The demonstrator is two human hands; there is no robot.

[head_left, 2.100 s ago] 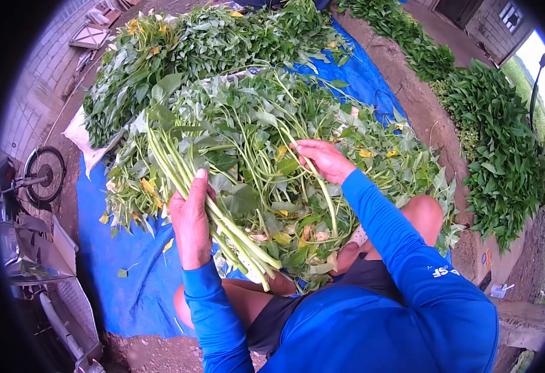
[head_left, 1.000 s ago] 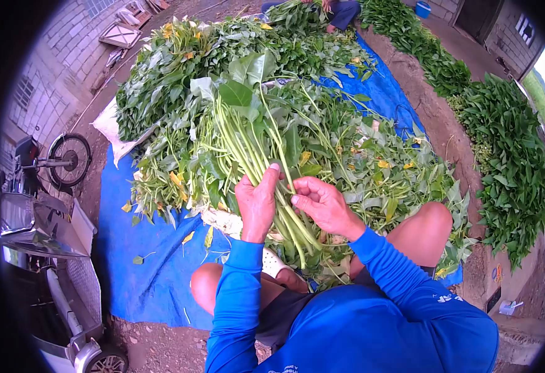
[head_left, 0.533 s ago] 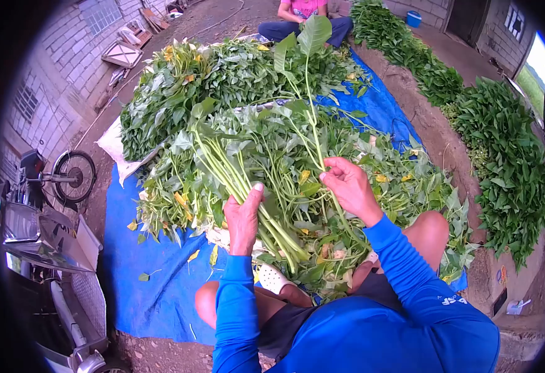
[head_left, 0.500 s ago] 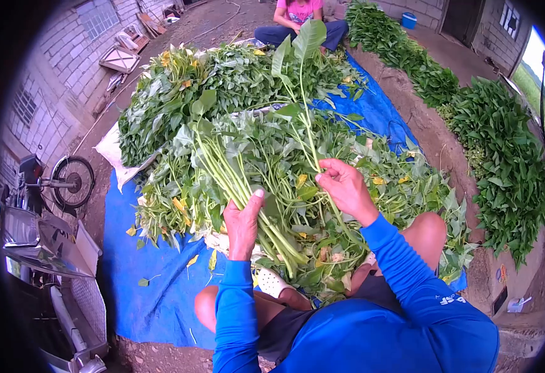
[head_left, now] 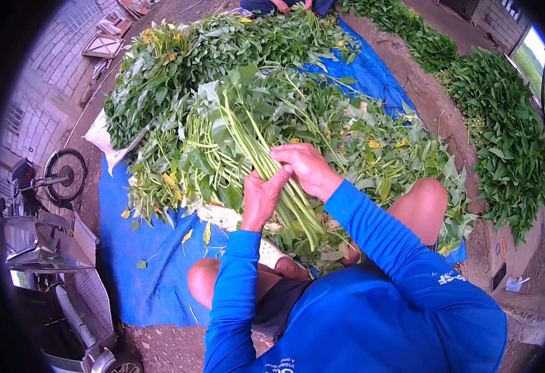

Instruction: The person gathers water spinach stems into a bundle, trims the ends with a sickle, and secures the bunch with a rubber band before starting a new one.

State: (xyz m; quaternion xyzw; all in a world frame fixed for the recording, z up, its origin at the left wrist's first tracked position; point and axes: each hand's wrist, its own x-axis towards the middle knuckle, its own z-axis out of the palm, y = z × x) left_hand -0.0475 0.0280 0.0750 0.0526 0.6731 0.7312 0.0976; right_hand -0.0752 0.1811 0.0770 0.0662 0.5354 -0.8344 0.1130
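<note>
A bundle of long green stems (head_left: 247,140) with leaves at its far end lies in my left hand (head_left: 263,194), whose fingers are wrapped round it. My right hand (head_left: 306,168) touches the same bundle from the right, its fingers closed on the stems near my left thumb. The cut ends of the stems point down towards my lap. Beneath and beyond my hands, loose leafy greens (head_left: 372,161) with some yellow leaves are spread over a blue tarp (head_left: 154,273).
Farther back is a larger heap of greens (head_left: 191,56), with another person's hands (head_left: 281,6) behind it. Leafy bundles (head_left: 502,137) line the right side. A motorcycle wheel (head_left: 66,175) and metal bodywork (head_left: 79,298) are at the left.
My right hand has moved left from the single long stem onto the bundle. My left hand and the bundle have shifted up and right. The view has tilted down.
</note>
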